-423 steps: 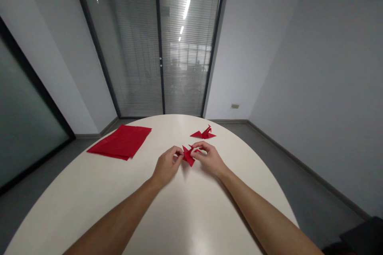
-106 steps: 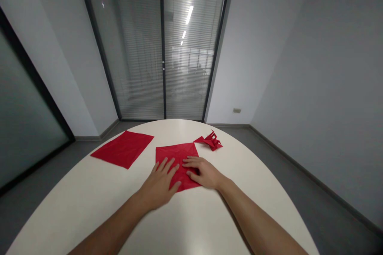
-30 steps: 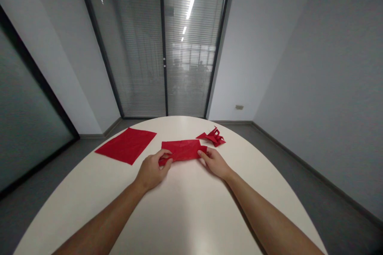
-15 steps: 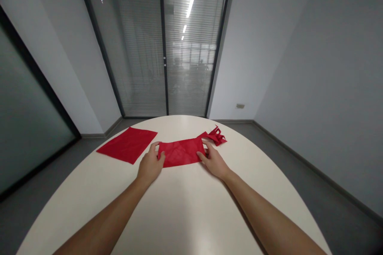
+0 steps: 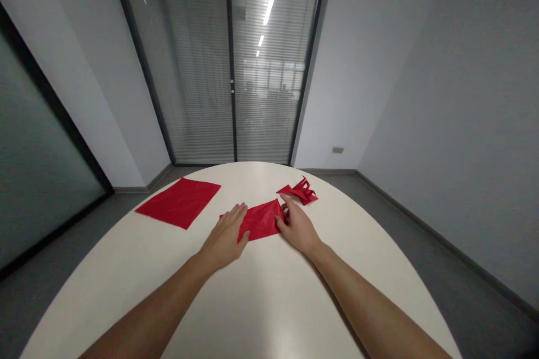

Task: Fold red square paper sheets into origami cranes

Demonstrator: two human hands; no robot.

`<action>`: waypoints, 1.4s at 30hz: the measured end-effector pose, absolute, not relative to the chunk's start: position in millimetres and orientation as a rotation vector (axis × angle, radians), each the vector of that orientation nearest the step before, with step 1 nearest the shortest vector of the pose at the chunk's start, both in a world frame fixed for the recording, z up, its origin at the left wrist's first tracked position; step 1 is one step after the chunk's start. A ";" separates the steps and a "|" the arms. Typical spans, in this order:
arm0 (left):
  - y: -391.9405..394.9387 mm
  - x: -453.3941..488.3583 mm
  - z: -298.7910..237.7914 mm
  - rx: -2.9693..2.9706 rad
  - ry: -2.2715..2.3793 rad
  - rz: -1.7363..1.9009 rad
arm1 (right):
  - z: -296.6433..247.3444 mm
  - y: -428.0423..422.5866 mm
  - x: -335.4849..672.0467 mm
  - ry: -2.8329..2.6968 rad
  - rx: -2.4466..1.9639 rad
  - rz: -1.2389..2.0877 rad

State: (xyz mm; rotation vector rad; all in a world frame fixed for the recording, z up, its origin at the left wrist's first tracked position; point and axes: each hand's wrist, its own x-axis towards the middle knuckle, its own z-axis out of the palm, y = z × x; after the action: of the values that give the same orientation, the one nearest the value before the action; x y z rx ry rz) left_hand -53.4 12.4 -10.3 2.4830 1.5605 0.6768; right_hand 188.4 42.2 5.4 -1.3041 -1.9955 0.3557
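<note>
A folded red paper sheet [image 5: 261, 220] lies on the white table [image 5: 261, 291] straight ahead. My left hand [image 5: 225, 238] lies flat on its left part, fingers stretched out and pressing the paper down. My right hand [image 5: 295, 225] rests on the sheet's right edge, its fingers bent against the paper. The paper's left end is hidden under my left hand.
A stack of flat red paper sheets [image 5: 179, 209] lies at the table's far left. Two folded red paper cranes [image 5: 301, 191] sit just beyond my right hand. The rounded table edge drops to a grey floor on both sides; glass doors with blinds stand behind.
The sheet was folded in half into a band. My left hand has since let go of its left edge and now lies flat on top of it. My right hand stays at the right edge.
</note>
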 end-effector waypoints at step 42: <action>1.6 -35.8 -2.2 2.587 1.733 0.491 | 8.5 22.2 168.8 -2.435 -1.554 0.342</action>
State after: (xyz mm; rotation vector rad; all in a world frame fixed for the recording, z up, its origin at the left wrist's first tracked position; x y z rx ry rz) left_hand -35.8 1.6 -2.2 2.5867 1.7329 0.4915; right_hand 168.8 22.2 8.5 -1.5541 -2.4345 0.3424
